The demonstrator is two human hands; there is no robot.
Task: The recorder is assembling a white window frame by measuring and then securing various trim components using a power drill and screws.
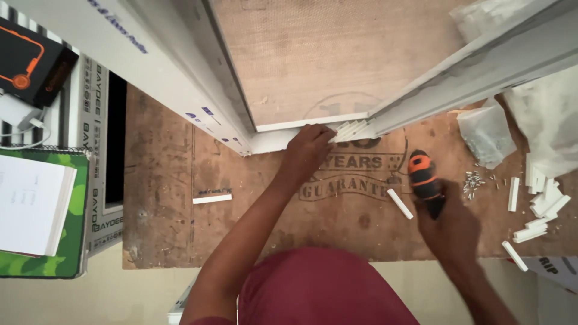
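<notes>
My left hand (308,148) rests at the corner of a white window frame (283,137), fingers closed on a fan of small white plastic packers (351,129) tucked under the frame's corner. My right hand (448,225) grips an orange and black cordless screwdriver (423,176) that lies low over the brown plywood worktop (162,198). A short white plastic strip (399,203) lies just left of the tool.
Loose screws (472,182) and a clear bag (486,135) lie right of the tool. Several white plastic pieces (542,207) are piled at the right edge. Another white strip (212,198) lies on the left. A green notebook (42,210) and a black case (30,60) sit far left.
</notes>
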